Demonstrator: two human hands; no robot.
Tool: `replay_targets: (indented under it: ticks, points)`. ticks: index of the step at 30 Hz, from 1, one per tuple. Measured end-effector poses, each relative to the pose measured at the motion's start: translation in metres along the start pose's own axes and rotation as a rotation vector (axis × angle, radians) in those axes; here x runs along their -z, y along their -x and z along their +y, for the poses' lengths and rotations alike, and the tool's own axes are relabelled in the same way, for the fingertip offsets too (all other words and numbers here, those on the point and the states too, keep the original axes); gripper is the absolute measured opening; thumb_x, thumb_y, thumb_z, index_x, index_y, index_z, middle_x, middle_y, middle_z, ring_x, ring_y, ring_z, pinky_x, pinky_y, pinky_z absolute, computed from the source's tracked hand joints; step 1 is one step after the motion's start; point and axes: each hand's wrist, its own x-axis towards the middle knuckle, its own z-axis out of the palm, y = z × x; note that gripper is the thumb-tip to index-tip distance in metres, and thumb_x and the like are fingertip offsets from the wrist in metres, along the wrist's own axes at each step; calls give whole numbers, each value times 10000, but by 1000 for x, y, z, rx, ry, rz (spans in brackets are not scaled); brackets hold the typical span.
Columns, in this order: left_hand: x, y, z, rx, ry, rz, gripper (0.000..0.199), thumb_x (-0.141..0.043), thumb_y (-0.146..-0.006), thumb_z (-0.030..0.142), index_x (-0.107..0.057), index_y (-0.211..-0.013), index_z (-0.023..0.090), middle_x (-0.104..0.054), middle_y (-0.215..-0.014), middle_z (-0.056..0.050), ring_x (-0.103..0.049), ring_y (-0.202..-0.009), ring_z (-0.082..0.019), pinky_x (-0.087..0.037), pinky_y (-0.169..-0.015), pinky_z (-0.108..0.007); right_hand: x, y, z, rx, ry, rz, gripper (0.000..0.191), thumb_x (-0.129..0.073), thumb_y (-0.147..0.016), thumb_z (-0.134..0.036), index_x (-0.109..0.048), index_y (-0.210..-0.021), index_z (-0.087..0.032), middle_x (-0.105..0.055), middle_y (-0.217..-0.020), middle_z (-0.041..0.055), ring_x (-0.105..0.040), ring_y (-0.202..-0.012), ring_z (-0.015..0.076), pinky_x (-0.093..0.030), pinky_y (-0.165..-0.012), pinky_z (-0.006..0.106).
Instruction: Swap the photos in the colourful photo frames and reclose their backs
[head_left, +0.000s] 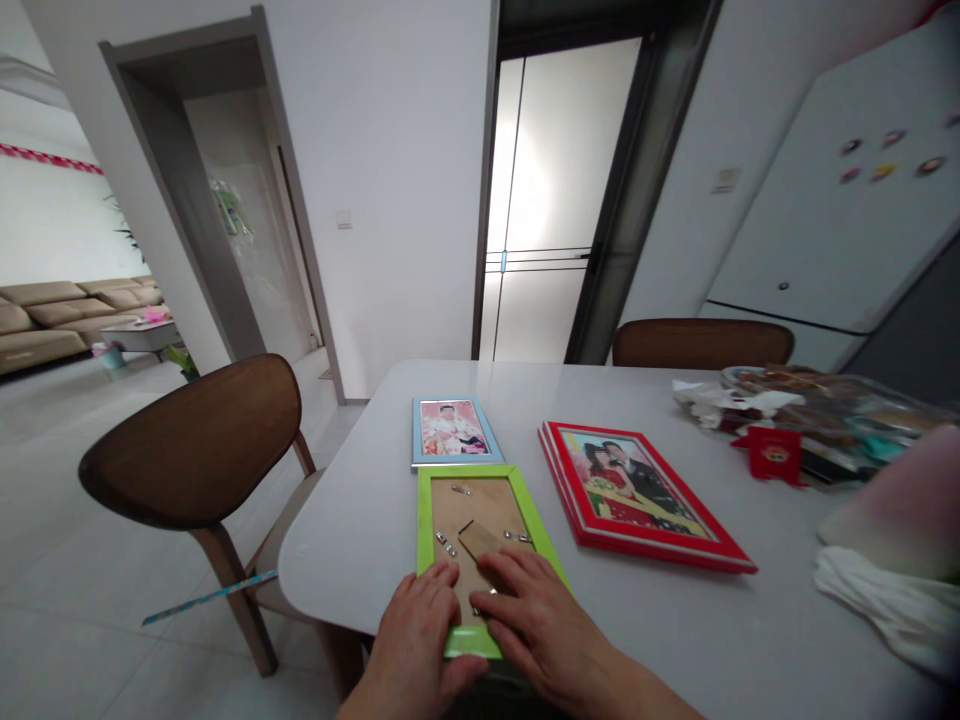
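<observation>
A lime-green picture frame lies face down on the white table, showing its brown backing board with several small metal clips and a fold-out stand. My left hand lies over its near edge, fingers on the backing. My right hand rests beside it on the same frame, fingertips near the stand. Just beyond sits a blue-framed photo, face up. To the right lies a red picture frame, face up, apparently on another frame.
A clear plastic bag of mixed items and a red packet lie at the table's far right. A white cloth lies at the right. A wooden chair stands beyond the left table edge, and another stands beyond the far edge.
</observation>
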Motion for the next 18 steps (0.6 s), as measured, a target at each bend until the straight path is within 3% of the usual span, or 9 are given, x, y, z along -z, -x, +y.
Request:
replay_targets:
  ticks: [7,10,14,18]
  points:
    - [0,0,-2,16,7,-5,323,-702,-564,257,-542,-824,152,-482,-1210,-147,-405,-1136,-276,-325,-937,-461,8,4,-2,26,-9,-97,249,-467,-747,-236,-589,-956,-296,-515,-1091,27,-399,-1022,212,-295,-886,388]
    - [-1,0,-2,20,25,-4,309,-705,-554,237,-540,-802,158,-485,-1207,-142,-408,-1134,-276,-325,-937,-460,8,0,-1,7,-26,-67,285,-459,-749,-226,-560,-1012,-274,-527,-1063,37,-418,-993,200,-303,-884,372]
    - [-3,1,-3,-2,60,41,273,-691,-566,266,-533,-770,175,-504,-1189,-133,-425,-1118,-281,-342,-920,-468,-4,-21,2,-50,-37,13,295,-400,-781,-195,-545,-1037,-220,-546,-1001,56,-448,-919,177,-345,-823,329]
    - [-5,3,-8,-50,111,86,252,-665,-601,325,-531,-756,180,-544,-1131,-129,-464,-1075,-271,-372,-897,-444,-19,-48,4,-67,18,8,260,-396,-788,-179,-584,-963,-219,-554,-943,50,-438,-893,175,-340,-783,315]
